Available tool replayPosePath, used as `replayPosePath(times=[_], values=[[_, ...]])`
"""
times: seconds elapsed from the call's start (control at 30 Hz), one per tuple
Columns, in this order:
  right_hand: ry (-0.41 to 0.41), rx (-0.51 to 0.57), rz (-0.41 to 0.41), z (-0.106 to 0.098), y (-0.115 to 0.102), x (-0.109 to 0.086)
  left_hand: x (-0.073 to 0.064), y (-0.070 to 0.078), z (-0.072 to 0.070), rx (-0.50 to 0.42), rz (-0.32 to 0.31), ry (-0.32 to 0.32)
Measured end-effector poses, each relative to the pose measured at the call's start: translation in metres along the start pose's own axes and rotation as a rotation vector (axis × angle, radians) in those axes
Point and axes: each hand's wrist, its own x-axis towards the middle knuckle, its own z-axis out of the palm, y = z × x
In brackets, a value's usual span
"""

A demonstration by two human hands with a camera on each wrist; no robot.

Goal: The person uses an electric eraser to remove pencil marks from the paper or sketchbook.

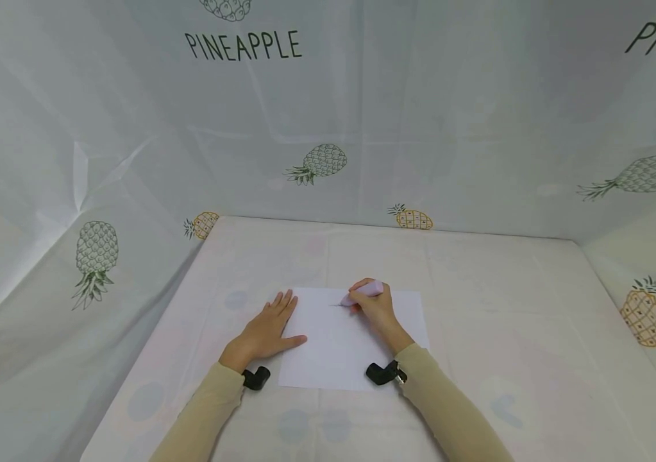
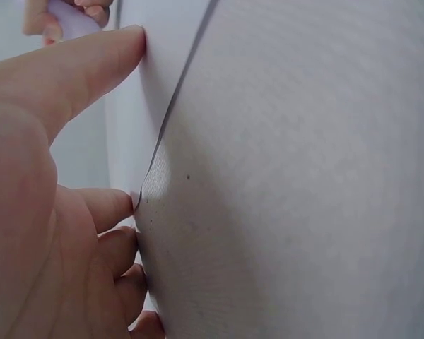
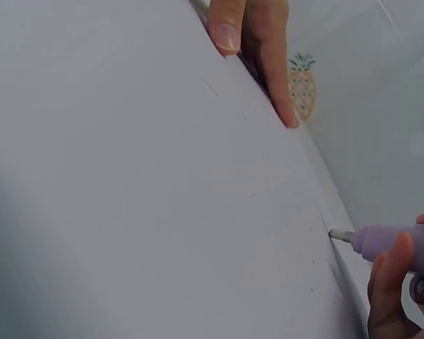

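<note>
A sheet of white paper (image 1: 322,353) lies on the table below both hands. My left hand (image 1: 267,330) rests with fingers spread at the paper's left edge, the thumb reaching onto the sheet. In the left wrist view, the left fingertips press along that edge (image 2: 173,106). My right hand (image 1: 378,311) grips a thick light purple pen (image 1: 370,289) over the upper part of the sheet. The pen's narrow grey tip (image 3: 341,235) is right at the paper's surface in the right wrist view. A short thin dark line (image 1: 335,305) shows just left of the tip.
A pale cloth with faint coloured shapes covers the table (image 1: 506,308). Behind it and at the sides hangs a white curtain (image 1: 449,128) printed with pineapples. Black devices (image 1: 256,378) are strapped at both wrists, over beige sleeves (image 1: 449,404).
</note>
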Motion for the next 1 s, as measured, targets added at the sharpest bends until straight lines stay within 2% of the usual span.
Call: replayPosePath(times=[0.5,1.0], values=[[-0.024,0.007,-0.006,0.0099,0.0022,0.0009,-0.0006,0.0022,-0.0014,0.012,-0.011,0.0],[-0.055,-0.011,0.011,0.0042,-0.0011,-0.0001,-0.0003,0.0014,-0.0005,0.015,-0.014,0.001]])
